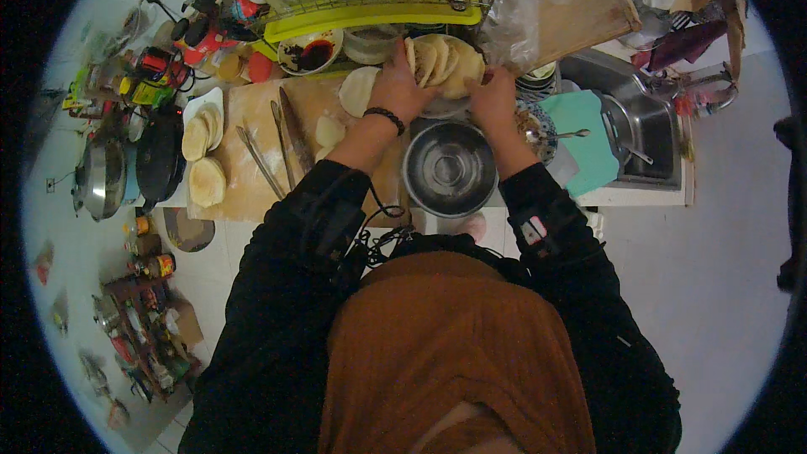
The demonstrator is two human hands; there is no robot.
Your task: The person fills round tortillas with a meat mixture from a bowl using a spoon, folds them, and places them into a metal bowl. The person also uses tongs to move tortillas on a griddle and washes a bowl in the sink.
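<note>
Beyond the steel bowl, my left hand (402, 86) has its fingers closed around the left side of several round, pale flatbreads (431, 60) that lean in an overlapping row. My right hand (494, 94) is closed at the right edge of the same pile, its thumb on the rim of the broad bottom flatbread (464, 76). A pale plate (445, 106) shows beneath the pile; whether my right fingers also hold it, I cannot tell. Nearer to me, between my wrists, stands the steel bowl (450, 170).
A wooden board (252, 109) on the left bears tongs (262, 160), a rolling pin (294, 130) and dough rounds (359, 91). More flatbreads (208, 181) lie at its left edge. A dish rack (370, 13) stands behind, a filling bowl with spoon (538, 130) and sink (626, 88) right.
</note>
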